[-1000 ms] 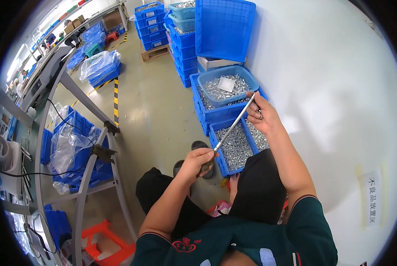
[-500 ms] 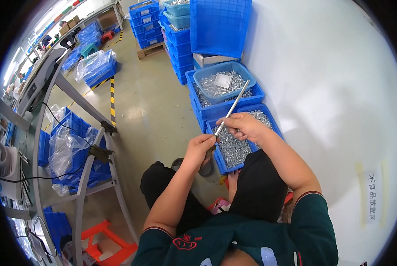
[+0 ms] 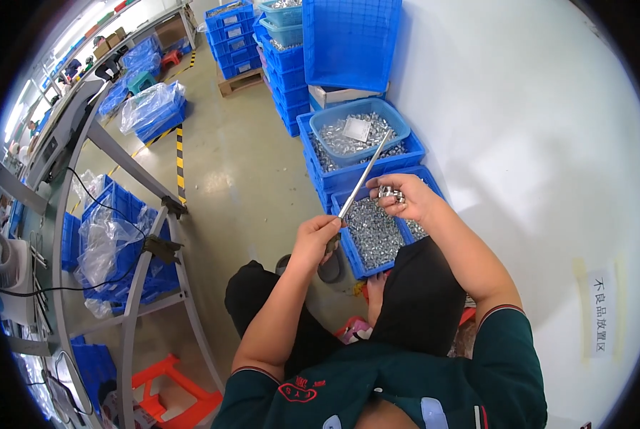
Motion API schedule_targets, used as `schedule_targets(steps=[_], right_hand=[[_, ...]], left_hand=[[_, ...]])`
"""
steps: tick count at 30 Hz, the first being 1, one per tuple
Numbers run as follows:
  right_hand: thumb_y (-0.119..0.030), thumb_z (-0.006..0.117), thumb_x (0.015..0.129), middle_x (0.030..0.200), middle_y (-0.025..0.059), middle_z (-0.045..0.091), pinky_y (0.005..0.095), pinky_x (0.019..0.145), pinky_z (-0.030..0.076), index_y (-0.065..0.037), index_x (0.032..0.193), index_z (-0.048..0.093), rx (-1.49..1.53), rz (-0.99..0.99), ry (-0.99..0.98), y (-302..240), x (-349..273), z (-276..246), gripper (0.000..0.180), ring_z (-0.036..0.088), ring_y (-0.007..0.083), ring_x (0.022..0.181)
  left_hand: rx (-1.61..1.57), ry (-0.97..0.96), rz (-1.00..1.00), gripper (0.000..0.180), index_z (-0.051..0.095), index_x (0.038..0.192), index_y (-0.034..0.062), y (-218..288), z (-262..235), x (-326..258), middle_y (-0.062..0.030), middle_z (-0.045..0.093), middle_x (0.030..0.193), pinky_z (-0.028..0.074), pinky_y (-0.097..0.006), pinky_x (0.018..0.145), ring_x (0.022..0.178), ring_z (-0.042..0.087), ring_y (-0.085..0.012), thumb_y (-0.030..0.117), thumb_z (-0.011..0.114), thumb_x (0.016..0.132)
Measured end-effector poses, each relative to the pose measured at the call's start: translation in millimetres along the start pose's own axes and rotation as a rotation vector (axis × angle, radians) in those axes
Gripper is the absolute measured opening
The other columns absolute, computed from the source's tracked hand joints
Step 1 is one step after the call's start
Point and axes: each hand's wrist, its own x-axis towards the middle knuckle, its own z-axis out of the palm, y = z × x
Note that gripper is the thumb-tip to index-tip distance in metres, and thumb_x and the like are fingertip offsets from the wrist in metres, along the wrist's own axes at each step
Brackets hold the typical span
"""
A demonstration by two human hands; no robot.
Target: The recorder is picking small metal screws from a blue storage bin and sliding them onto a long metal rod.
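Note:
A thin, straight silver metal rod [image 3: 363,176] is gripped near its lower end by my left hand [image 3: 317,240], and it slants up and away to the right. To the right of the rod, my right hand [image 3: 414,199] is turned partly palm up. Its curled fingers cradle several small shiny metal pieces [image 3: 391,194], whose exact kind is too small to make out. Under both hands stands a divided blue bin [image 3: 349,252] full of similar small metal pieces [image 3: 378,239]. My right fingers are apart from the rod.
Beyond, a light-blue tub [image 3: 398,133] of metal parts with a white card [image 3: 357,129] rests on a blue crate [image 3: 318,176]. An empty blue crate [image 3: 348,43] leans upright behind. A white wall [image 3: 520,143] borders the right; a grey metal frame [image 3: 135,300] stands left.
My right hand has let go of the rod and moved slightly up and right, its palm turning to show the metal pieces. My left hand keeps the rod, which has shifted slightly left.

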Motion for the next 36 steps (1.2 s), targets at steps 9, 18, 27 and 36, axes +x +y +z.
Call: schedule_targets(steps=[9,18,27,36], right_hand=[[-0.023,0.059,0.085,0.069,0.0032,0.051,0.0159,0.034,0.026,-0.003,0.091,0.053,-0.016,-0.151,0.007,-9,-7,-6,0.022,0.038,0.0048,0.044],[-0.033,0.065,0.081,0.063,-0.0005,0.046,0.0164,0.033,0.022,-0.008,0.084,0.056,0.161,-0.352,0.033,-19,-11,-18,0.026,0.034,0.0050,0.043],[-0.023,0.068,0.080,0.064,-0.0007,0.046,0.0163,0.033,0.022,-0.007,0.084,0.059,0.190,-0.357,0.027,-20,-6,-14,0.019,0.036,0.0048,0.044],[-0.018,0.062,0.084,0.065,0.0000,0.047,0.0154,0.035,0.025,-0.003,0.091,0.058,-0.002,-0.430,0.063,-20,-13,-2,0.018,0.037,0.0040,0.045]], left_hand=[[0.058,0.022,0.048,0.022,0.061,0.091,-0.0004,2,-10,-15,-0.0009,0.048,0.055,0.026,-0.020,0.034,0.037,0.036,-0.0056,0.020,0.055,0.086],[0.173,-0.023,0.010,0.022,0.064,0.090,0.0016,5,-22,-30,0.0031,0.049,0.061,0.029,-0.020,0.044,0.050,0.041,-0.0041,0.021,0.055,0.085],[0.214,-0.022,0.056,0.021,0.064,0.093,0.0011,-7,-24,-29,0.0048,0.049,0.061,0.025,-0.020,0.040,0.046,0.035,-0.0026,0.020,0.059,0.084],[0.248,0.008,0.055,0.020,0.064,0.090,-0.0006,-10,-30,-28,0.0039,0.052,0.066,0.034,-0.020,0.052,0.059,0.044,-0.0043,0.017,0.057,0.085]])
